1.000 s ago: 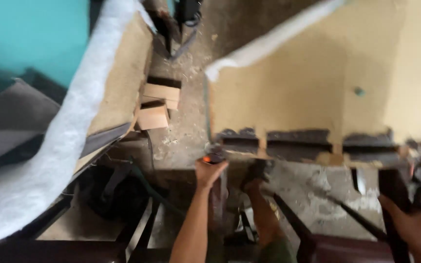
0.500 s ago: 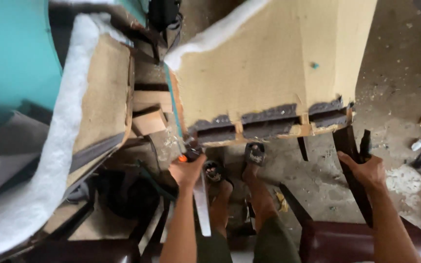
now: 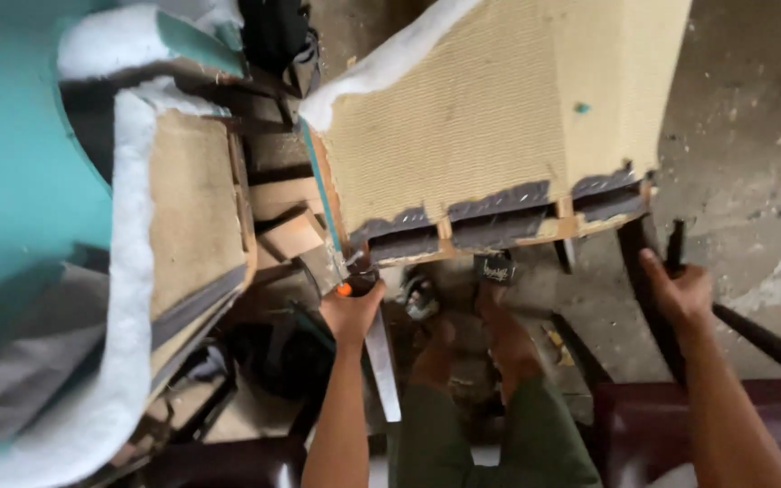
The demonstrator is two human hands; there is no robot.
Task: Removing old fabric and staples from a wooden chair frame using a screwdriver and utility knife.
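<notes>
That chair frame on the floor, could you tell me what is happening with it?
A person stands over a burlap-covered chair frame lying on the concrete floor. The left hand grips a tool with an orange part at the frame's lower corner; a metal strip hangs beside it. The right hand holds a dark wooden leg at the other side. A padded teal chair lies to the left.
</notes>
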